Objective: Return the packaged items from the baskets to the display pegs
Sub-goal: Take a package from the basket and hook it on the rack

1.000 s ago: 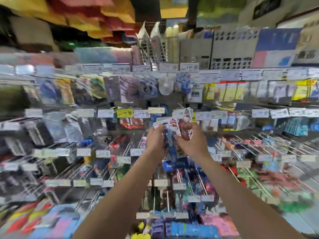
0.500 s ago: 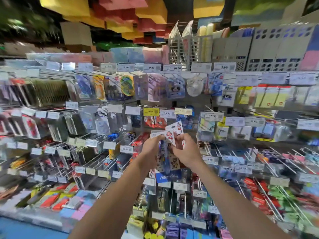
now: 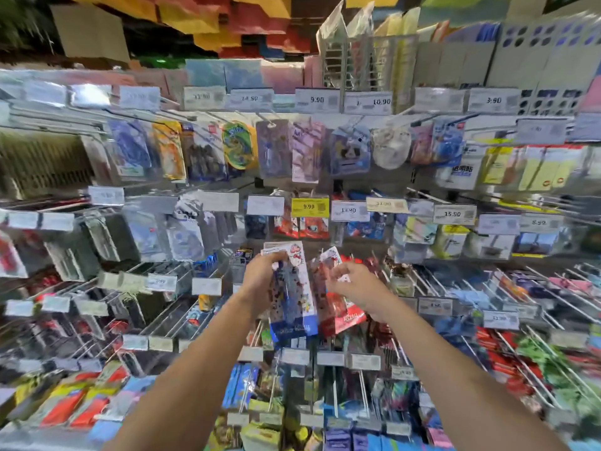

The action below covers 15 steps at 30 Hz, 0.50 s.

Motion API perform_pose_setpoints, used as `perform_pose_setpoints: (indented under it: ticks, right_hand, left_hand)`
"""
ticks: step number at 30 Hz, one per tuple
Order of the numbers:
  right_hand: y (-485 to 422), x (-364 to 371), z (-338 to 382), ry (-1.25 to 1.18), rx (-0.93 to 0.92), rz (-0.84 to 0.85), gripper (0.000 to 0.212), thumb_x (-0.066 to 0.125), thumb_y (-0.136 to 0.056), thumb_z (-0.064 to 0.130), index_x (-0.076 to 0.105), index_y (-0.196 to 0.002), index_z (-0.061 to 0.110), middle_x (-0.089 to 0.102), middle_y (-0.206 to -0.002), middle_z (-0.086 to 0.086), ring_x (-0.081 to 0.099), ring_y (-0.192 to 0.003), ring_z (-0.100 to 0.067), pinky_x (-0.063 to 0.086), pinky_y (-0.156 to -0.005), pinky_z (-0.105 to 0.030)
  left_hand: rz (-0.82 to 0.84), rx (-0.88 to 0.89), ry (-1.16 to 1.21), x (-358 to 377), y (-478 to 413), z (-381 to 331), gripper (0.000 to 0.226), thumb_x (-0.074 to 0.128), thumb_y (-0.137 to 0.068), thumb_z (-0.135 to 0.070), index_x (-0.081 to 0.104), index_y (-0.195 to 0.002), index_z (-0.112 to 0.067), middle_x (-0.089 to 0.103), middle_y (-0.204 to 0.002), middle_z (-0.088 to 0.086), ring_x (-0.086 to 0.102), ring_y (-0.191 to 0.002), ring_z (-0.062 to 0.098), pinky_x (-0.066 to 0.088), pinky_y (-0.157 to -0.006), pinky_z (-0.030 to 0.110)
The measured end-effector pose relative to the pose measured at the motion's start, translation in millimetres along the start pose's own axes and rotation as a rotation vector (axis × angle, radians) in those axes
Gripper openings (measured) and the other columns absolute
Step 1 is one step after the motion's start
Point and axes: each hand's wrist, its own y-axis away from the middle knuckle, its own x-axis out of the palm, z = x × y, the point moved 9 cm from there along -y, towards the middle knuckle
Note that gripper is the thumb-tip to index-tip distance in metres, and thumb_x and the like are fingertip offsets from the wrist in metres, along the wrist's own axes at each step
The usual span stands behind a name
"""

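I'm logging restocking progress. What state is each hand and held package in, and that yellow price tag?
left hand: grips the blue-bottomed package near its top.
blue-bottomed package: held roughly upright, not on a peg.
right hand: fingers curled on the red-bottomed package.
red-bottomed package: held tilted, not yet hung.
yellow price tag: mounted at a peg's front, reads 9.99.

A cartoon-printed white packet (image 3: 299,294) is banded blue at its base. The second packet (image 3: 340,317), to its right, is banded red.
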Motion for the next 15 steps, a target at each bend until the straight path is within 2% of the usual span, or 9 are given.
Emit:
perform_pose_setpoints:
  ticks: [2, 4, 6, 8, 9, 10, 12, 13, 15]
  right_hand:
    - [-15, 5, 3, -0.032, -0.004, -0.023, 0.016, 0.073, -0.091, 0.018, 0.059, -0.096, 0.013, 0.060, -0.124, 0.001, 0.054, -0.118, -0.018, 0.042, -0.081, -0.028]
    - [-23, 9, 14, -0.001, -0.009, -0.055, 0.014, 0.069, -0.091, 0.010, 0.057, -0.100, 0.009, 0.058, -0.121, -0.003, 0.056, -0.115, -0.024, 0.042, -0.074, -0.025]
    - [-32, 13, 21, 0.049, 0.016, -0.115, 0.015, 0.066, -0.091, 0.007, 0.056, -0.102, 0.009, 0.061, -0.111, -0.005, 0.062, -0.097, -0.024, 0.041, -0.067, -0.029]
    - [-41, 21, 24, 0.024, 0.041, -0.139, 0.017, 0.064, -0.090, 0.003, 0.054, -0.102, 0.010, 0.062, -0.097, -0.006, 0.060, -0.066, -0.010, 0.040, -0.057, -0.027]
    - [-46, 29, 27, -0.011, 0.058, -0.131, 0.021, 0.061, -0.091, 0.000, 0.053, -0.109, 0.010, 0.062, -0.094, -0.007, 0.056, -0.054, -0.004, 0.039, -0.052, -0.025]
    - [-51, 38, 29, -0.038, 0.078, -0.105, 0.032, 0.058, -0.093, 0.000, 0.050, -0.122, 0.009, 0.062, -0.099, -0.008, 0.055, -0.052, -0.002, 0.039, -0.050, -0.022]
    - [-64, 55, 32, -0.072, 0.118, -0.094, 0.052, 0.052, -0.095, 0.003, 0.040, -0.143, 0.016, 0.054, -0.122, -0.001, 0.059, -0.074, -0.005, 0.046, -0.056, -0.023]
    - [-67, 60, 37, -0.077, 0.127, -0.115, 0.051, 0.053, -0.094, 0.005, 0.044, -0.142, 0.019, 0.055, -0.125, 0.002, 0.059, -0.087, -0.010, 0.051, -0.064, -0.025]
    - [-78, 69, 36, -0.096, 0.163, -0.178, 0.036, 0.066, -0.089, 0.011, 0.059, -0.121, 0.027, 0.067, -0.119, 0.001, 0.063, -0.102, -0.021, 0.057, -0.085, -0.039]
  left_hand:
    - [0.047, -0.010, 0.039, -17, -8, -15, 0.031, 0.064, -0.080, -0.033, 0.072, -0.082, -0.003, 0.056, -0.059, 0.003, 0.052, -0.047, 0.019, 0.042, -0.049, 0.024]
    - [0.143, 0.019, 0.100, -26, -16, -31, 0.035, 0.049, -0.089, -0.027, 0.062, -0.061, -0.010, 0.053, -0.048, 0.001, 0.051, -0.038, 0.015, 0.043, -0.043, 0.018]
    - [0.200, 0.057, 0.148, -34, -27, -47, 0.038, 0.040, -0.092, -0.026, 0.060, -0.063, -0.014, 0.056, -0.051, 0.002, 0.055, -0.041, 0.016, 0.047, -0.045, 0.019]
    - [0.215, 0.117, 0.171, -43, -33, -62, 0.036, 0.041, -0.089, -0.030, 0.060, -0.063, -0.014, 0.058, -0.059, 0.006, 0.056, -0.048, 0.020, 0.050, -0.050, 0.023]
    - [0.247, 0.125, 0.178, -45, -36, -68, 0.029, 0.046, -0.083, -0.033, 0.057, -0.064, -0.014, 0.056, -0.062, 0.008, 0.054, -0.051, 0.022, 0.049, -0.052, 0.025]
    - [0.254, 0.123, 0.181, -50, -42, -72, 0.021, 0.051, -0.074, -0.034, 0.054, -0.067, -0.014, 0.052, -0.066, 0.009, 0.051, -0.054, 0.024, 0.048, -0.054, 0.028]
    - [0.304, 0.124, 0.164, -54, -48, -81, 0.017, 0.054, -0.066, -0.030, 0.052, -0.072, -0.014, 0.050, -0.066, 0.008, 0.048, -0.054, 0.025, 0.044, -0.054, 0.030]
    - [0.337, 0.120, 0.166, -52, -46, -85, 0.013, 0.051, -0.068, -0.027, 0.050, -0.070, -0.014, 0.051, -0.062, 0.006, 0.048, -0.051, 0.024, 0.043, -0.052, 0.028]
    - [0.407, 0.101, 0.202, -50, -49, -91, 0.013, 0.044, -0.074, -0.021, 0.045, -0.061, -0.016, 0.048, -0.054, 0.002, 0.046, -0.044, 0.020, 0.043, -0.047, 0.023]
